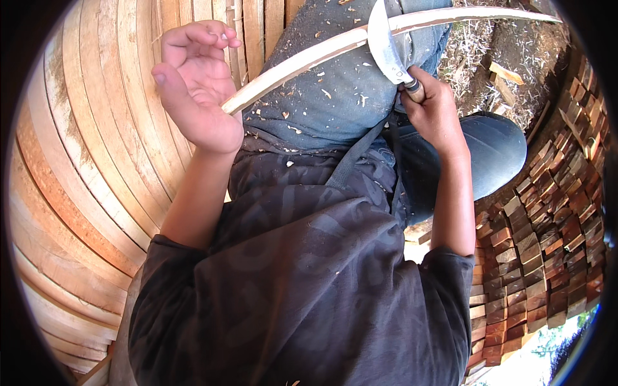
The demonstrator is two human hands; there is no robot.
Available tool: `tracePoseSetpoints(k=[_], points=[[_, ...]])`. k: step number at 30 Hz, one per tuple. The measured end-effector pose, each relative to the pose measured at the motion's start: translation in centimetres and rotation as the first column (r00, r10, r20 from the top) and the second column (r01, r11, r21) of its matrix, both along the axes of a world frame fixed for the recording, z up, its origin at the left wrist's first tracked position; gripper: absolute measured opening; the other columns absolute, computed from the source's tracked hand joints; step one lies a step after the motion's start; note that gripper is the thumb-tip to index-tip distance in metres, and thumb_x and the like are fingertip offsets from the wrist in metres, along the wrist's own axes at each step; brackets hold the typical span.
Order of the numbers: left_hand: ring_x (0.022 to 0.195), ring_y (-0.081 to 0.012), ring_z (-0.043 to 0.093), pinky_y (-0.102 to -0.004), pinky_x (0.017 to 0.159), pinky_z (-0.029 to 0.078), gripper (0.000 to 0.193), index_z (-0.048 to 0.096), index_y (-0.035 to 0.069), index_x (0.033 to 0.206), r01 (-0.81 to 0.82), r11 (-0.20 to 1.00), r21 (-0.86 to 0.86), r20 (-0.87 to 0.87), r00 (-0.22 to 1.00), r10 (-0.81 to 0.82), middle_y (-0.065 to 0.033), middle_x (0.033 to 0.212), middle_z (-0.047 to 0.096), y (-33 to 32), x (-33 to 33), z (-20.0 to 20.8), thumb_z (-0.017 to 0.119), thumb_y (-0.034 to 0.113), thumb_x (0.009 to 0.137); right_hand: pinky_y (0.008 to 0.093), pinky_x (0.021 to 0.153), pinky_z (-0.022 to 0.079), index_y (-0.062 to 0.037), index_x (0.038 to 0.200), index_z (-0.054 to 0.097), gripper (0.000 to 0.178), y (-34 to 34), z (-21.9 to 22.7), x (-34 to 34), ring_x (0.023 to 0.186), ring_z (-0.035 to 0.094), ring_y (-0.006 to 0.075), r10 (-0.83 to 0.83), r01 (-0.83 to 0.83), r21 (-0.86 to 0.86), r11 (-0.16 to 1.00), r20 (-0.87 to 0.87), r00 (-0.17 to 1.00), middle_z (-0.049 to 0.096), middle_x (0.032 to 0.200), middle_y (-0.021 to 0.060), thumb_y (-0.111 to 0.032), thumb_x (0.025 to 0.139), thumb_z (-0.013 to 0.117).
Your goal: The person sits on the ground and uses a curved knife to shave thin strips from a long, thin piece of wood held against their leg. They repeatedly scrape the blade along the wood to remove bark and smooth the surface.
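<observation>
The person sits with a long pale wooden strip [309, 56] lying across a knee covered in blue denim [341, 90], the strip running from beside the left palm up to the far right. The left hand [196, 83] is raised at the strip's near end, its grip wide, fingers curled loosely and the heel of the palm touching the wood. The right hand [434, 106] has its grip closed around the handle of a curved knife [384, 45], whose broad blade crosses over the strip at the knee. Wood shavings [325, 93] speckle the denim and the dark shirt [302, 270]. Stacked pale planks [84, 161] fill the left side; darker, reddish wood pieces [547, 219] are piled at the right.
</observation>
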State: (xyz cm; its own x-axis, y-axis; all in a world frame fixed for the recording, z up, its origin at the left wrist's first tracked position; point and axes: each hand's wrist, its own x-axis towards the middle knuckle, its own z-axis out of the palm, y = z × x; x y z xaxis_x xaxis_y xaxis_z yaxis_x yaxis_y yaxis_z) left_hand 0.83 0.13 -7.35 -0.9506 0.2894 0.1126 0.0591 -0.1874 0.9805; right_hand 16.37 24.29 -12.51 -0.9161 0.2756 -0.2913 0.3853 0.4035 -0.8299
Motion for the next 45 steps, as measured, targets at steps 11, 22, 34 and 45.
tracePoseSetpoints(k=[11, 22, 34, 45], points=[[0.092, -0.0255, 0.045, -0.0418, 0.089, 0.036, 0.057, 0.046, 0.002, 0.099, -0.007, 1.0, -0.004, -0.017, 1.0, 0.007, -0.0113, 0.093, 0.047, -0.1, 0.1, -0.1, 0.026, 0.056, 0.096, 0.0306, 0.06, 0.048, 0.0033, 0.091, 0.057, 0.012, 0.9, -0.4, -0.1, 0.067, 0.064, 0.015, -0.328, 0.343, -0.16, 0.925, 0.112, 0.938, 0.066, 0.073, 0.0109, 0.0, 0.08, 0.058], [0.092, -0.0253, 0.045, -0.0413, 0.088, 0.037, 0.058, 0.046, 0.002, 0.099, -0.026, 1.0, -0.012, 0.01, 1.0, 0.026, -0.0119, 0.092, 0.047, 0.2, 0.2, 0.1, 0.026, 0.056, 0.096, 0.0257, 0.055, 0.043, -0.0006, 0.087, 0.059, 0.006, 0.0, 0.2, 0.2, 0.06, 0.051, 0.0076, 0.028, -0.027, -0.035, 0.999, 0.016, 0.999, 0.056, 0.064, 0.0016, 0.001, 0.081, 0.059], [0.091, -0.0252, 0.044, -0.0413, 0.088, 0.037, 0.056, 0.046, 0.002, 0.098, 0.003, 1.0, 0.007, -0.024, 1.0, -0.003, -0.0124, 0.092, 0.047, 0.4, 0.1, 0.2, 0.026, 0.054, 0.097, 0.0279, 0.057, 0.045, 0.0036, 0.093, 0.059, 0.01, 1.7, 0.5, -0.4, 0.06, 0.054, 0.0112, -0.248, 0.251, -0.068, 0.966, 0.039, 0.968, 0.058, 0.065, 0.0091, -0.001, 0.084, 0.057], [0.09, -0.0244, 0.044, -0.0402, 0.088, 0.036, 0.054, 0.045, 0.003, 0.097, 0.034, 0.999, -0.031, -0.049, 0.998, -0.036, -0.0109, 0.092, 0.046, 0.2, 0.0, 0.3, 0.025, 0.053, 0.098, 0.0319, 0.059, 0.047, 0.0015, 0.092, 0.06, 0.012, 1.1, 2.1, -0.8, 0.061, 0.061, 0.0184, 0.122, -0.131, 0.081, 0.988, 0.108, 0.987, 0.063, 0.068, 0.0161, -0.002, 0.081, 0.056]])
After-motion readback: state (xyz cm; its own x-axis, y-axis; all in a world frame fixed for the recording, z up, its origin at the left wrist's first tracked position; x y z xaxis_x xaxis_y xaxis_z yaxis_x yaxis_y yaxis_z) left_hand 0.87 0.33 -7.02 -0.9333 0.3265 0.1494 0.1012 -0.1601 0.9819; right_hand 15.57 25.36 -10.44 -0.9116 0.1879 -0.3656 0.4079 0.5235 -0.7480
